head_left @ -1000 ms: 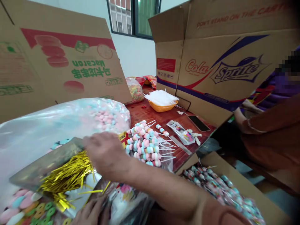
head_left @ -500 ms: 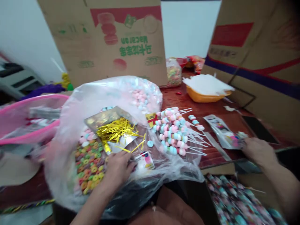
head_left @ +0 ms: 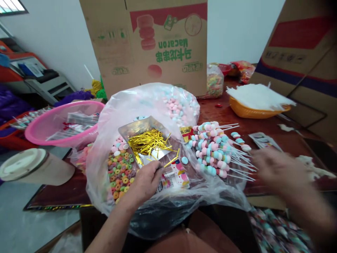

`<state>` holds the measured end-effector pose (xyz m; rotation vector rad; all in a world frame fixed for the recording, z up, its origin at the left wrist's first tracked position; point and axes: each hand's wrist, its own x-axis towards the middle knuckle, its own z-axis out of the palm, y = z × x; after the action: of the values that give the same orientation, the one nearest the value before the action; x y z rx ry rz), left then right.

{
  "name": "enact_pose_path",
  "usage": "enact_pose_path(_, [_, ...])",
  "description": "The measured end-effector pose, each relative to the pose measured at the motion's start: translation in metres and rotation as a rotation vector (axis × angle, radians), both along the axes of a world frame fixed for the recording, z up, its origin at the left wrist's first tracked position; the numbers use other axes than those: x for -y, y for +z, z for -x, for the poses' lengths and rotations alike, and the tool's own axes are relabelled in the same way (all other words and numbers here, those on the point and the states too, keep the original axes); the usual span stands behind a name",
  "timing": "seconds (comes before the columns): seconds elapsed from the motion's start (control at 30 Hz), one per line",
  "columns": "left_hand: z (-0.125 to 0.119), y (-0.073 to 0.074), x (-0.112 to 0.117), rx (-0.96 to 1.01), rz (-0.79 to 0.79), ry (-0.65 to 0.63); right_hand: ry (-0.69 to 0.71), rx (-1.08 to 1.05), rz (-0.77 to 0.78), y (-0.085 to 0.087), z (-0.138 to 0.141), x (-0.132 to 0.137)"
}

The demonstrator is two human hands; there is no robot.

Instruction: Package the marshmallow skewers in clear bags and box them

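My left hand (head_left: 147,181) is closed, thumb and fingers pinched at the left edge of a printed plastic packet (head_left: 181,174) with pink and yellow marks. Beside that hand lie colourful candy rings (head_left: 119,174). Gold twist ties (head_left: 147,142) are heaped on a silvery pouch just above. Smeared by motion, my right hand (head_left: 279,175) is close to the white stick ends of the pink and blue candy skewers (head_left: 210,151); its fingers cannot be made out. Flat printed packets (head_left: 264,140) lie on the table behind it.
A big clear plastic bag (head_left: 123,102) spreads under the candy. At left are a pink basin (head_left: 63,140) and a lidded cup (head_left: 39,167). An orange basket (head_left: 252,110) holds white sticks. Cardboard boxes (head_left: 168,77) stand behind. Wrapped candy (head_left: 283,230) lies below right.
My right hand has moved left, away from the flat packets. The view has turned left, bringing in the cup. More of the printed packet shows by my left hand.
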<state>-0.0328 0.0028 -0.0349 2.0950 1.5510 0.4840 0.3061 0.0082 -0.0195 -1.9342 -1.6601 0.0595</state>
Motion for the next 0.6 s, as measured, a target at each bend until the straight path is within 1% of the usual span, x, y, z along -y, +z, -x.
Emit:
enact_pose_path(0.03, [-0.002, 0.004, 0.001, -0.010, -0.008, -0.014, 0.211, -0.018, 0.016, 0.002, 0.034, 0.003])
enact_pose_path(0.07, [-0.002, 0.008, 0.003, -0.017, -0.017, -0.032, 0.371, -0.085, -0.001, 0.002, 0.066, 0.004])
enact_pose_path(0.1, [-0.002, 0.012, 0.005, -0.017, -0.027, -0.053, 0.484, -0.201, -0.013, 0.001, 0.096, 0.005])
enact_pose_path(0.13, [0.000, 0.016, 0.008, -0.008, -0.034, -0.074, 0.601, -0.330, 0.027, -0.001, 0.121, 0.005])
enact_pose_path(0.17, [0.002, 0.018, 0.011, 0.008, -0.040, -0.092, 0.676, -0.457, 0.101, -0.004, 0.141, 0.006])
enact_pose_path(0.23, [0.008, 0.018, 0.019, 0.045, -0.060, -0.097, 0.714, -0.651, 0.210, -0.014, 0.166, 0.010])
enact_pose_path(0.3, [0.011, 0.012, 0.029, 0.082, -0.101, -0.074, 0.673, -0.735, 0.229, -0.024, 0.174, 0.017])
enact_pose_path(0.37, [0.009, 0.001, 0.037, 0.137, -0.111, -0.030, 0.649, -0.709, 0.164, -0.030, 0.172, 0.025])
enact_pose_path(0.43, [0.003, -0.009, 0.042, 0.206, -0.018, 0.026, 0.652, -0.601, 0.086, -0.031, 0.168, 0.031])
enact_pose_path(0.5, [-0.005, -0.014, 0.042, 0.275, 0.118, 0.049, 0.661, -0.472, 0.038, -0.030, 0.164, 0.033])
enact_pose_path(0.53, [-0.008, -0.014, 0.041, 0.308, 0.168, 0.032, 0.660, -0.430, 0.031, -0.030, 0.163, 0.034])
enact_pose_path(0.6, [-0.012, -0.012, 0.036, 0.364, 0.216, -0.057, 0.650, -0.381, 0.033, -0.030, 0.160, 0.033])
